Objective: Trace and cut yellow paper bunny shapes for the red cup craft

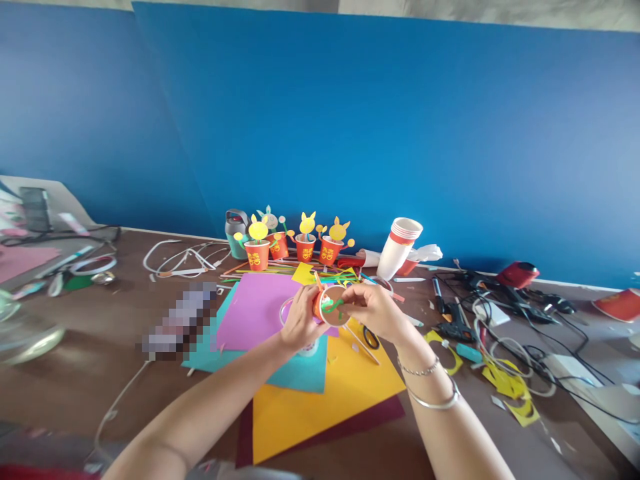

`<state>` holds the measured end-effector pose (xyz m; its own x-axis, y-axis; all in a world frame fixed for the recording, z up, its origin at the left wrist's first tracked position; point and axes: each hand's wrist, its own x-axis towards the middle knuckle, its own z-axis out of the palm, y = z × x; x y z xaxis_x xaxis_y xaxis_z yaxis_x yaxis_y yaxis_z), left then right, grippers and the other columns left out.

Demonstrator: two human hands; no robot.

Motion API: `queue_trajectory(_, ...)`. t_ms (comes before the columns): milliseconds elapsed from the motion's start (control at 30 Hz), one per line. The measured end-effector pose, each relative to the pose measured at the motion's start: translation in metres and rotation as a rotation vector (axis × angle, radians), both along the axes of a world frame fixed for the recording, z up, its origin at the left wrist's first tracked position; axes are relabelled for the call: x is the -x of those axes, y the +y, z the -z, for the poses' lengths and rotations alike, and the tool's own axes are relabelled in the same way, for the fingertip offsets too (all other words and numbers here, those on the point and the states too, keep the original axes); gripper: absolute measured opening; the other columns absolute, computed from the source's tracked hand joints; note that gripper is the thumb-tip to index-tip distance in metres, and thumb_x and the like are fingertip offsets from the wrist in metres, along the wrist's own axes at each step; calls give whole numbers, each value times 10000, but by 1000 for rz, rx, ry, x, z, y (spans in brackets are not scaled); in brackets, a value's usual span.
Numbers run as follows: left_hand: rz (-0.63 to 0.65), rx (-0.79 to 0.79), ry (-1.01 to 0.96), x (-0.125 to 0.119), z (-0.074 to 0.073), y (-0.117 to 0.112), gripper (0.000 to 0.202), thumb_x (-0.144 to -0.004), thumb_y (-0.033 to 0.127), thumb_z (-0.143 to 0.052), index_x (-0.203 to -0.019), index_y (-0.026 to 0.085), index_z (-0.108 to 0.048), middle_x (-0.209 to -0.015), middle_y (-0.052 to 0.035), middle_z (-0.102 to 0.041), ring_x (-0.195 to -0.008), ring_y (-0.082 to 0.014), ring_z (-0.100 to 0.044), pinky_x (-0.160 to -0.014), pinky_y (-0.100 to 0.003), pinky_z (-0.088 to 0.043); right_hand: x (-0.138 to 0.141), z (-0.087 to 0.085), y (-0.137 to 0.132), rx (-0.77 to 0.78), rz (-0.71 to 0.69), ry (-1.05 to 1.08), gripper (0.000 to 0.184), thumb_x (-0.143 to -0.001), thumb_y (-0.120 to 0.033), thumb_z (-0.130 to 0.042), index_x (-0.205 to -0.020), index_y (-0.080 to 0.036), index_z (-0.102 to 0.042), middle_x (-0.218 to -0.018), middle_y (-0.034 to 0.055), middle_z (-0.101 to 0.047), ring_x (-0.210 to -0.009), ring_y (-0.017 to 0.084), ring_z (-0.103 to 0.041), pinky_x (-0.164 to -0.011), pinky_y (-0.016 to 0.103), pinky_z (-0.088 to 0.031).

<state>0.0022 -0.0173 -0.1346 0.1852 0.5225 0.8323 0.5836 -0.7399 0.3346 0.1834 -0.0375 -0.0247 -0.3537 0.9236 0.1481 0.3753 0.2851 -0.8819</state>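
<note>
Evidently, our left hand (303,315) grips a tilted red paper cup (331,321) above the purple sheet (253,312), near its right edge, with the cup's round end facing us. Our right hand (373,308) brings its fingertips to a green strip (329,308) at that end; whether they pinch it, we cannot tell. Four decorated cups (257,256) stand behind the purple sheet.

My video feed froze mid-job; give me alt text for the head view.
The left hand grips a tilted red paper cup, its round end facing the camera, while the right hand is at a thin green strip there. Beneath are coloured paper sheets; behind stand four red paper cups bearing eared cutouts, before a blue wall.
</note>
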Motion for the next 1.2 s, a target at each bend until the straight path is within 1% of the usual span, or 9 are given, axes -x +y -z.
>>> queue_trajectory(167,5,-9,4,-1,0,1,651,-772,282,-712,-1314,228,-355,-1130,-102,-595,-1017,-260,-606,-873,-409,-528,4,3,-5,-186,42,-300,157,-718,-84,-553,-592,-176,-569,-564,-29,-565,-540,108,-481,-500,231,-321)
queue_trajectory(267,14,15,6,-2,0,2,648,-764,259,-713,-1308,229,-363,-1129,-97,-585,-1007,-256,-597,-871,-414,-520,8,4,-8,-244,61,-442,211,-743,-56,-516,-592,-174,-607,-596,4,-625,-566,134,-525,-531,251,-340)
queue_trajectory(433,10,86,-52,-3,-1,1,651,-743,266,-723,-1289,229,-370,-1100,-78,-578,-979,-247,-608,-832,-398,-527,8,-5,-15,-268,87,-310,211,-773,-107,-568,-882,-203,-720,-867,28,-743,-703,161,-633,-655,260,-450)
queue_trajectory(667,22,76,-24,-6,-6,-2,613,-752,244,-714,-1281,227,-405,-1096,-79,-595,-978,-243,-601,-857,-393,-518,10,-6,-18,-296,34,-452,203,-798,-94,-551,-712,-214,-690,-769,5,-718,-682,152,-626,-617,246,-412)
queue_trajectory(767,23,84,-45,-7,-7,-3,560,-757,263,-717,-1241,222,-439,-1079,-78,-607,-975,-243,-607,-850,-383,-518,10,-1,-15,-336,121,-578,183,-791,-84,-551,-717,-193,-678,-844,46,-710,-741,175,-635,-629,257,-406)
queue_trajectory(867,27,124,-88,-8,-5,-3,523,-768,304,-719,-1213,225,-456,-1075,-77,-610,-980,-239,-616,-849,-372,-520,8,1,-11,-342,135,-532,165,-784,-74,-568,-707,-183,-664,-820,57,-701,-762,183,-642,-660,260,-424)
queue_trajectory(1000,12,239,-220,-8,1,0,579,-765,345,-711,-1243,231,-405,-1108,-83,-594,-988,-236,-629,-847,-368,-526,3,-1,-7,-386,198,-297,169,-844,-118,-529,-852,-185,-684,-875,56,-725,-795,183,-663,-726,276,-464)
queue_trajectory(1067,23,332,-296,-8,2,0,595,-786,334,-683,-1278,231,-365,-1138,-92,-581,-1013,-235,-623,-873,-374,-518,2,-1,-6,-332,256,-312,188,-824,-126,-548,-940,-176,-687,-917,69,-742,-827,205,-679,-750,297,-475)
queue_trajectory(1200,129,465,-385,-9,0,-2,540,-828,311,-638,-1288,235,-365,-1178,-97,-571,-1075,-236,-598,-935,-393,-486,3,2,-1,-232,151,-408,197,-797,-159,-601,-944,-197,-727,-957,74,-766,-898,238,-698,-769,300,-477)
